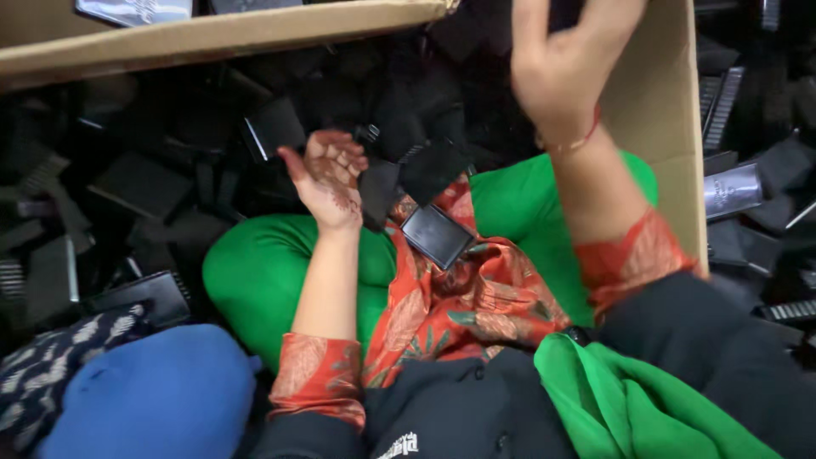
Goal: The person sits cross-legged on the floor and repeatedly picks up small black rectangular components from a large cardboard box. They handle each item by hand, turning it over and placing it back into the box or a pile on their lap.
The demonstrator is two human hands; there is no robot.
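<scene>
Your left hand (330, 177) lies palm up, fingers loosely curled and apart, holding nothing. Just beside its fingertips a black fabric piece (380, 189) hangs down, and below that a flat black rectangular case (435, 235) rests on your lap, on the orange patterned cloth (463, 297). Your right hand (565, 59) is raised at the top, fingers spread; whether it grips anything cannot be told. Behind it stands a cardboard box (663, 110). Black parts (144, 183) are heaped around your green-clad knees (255, 272).
</scene>
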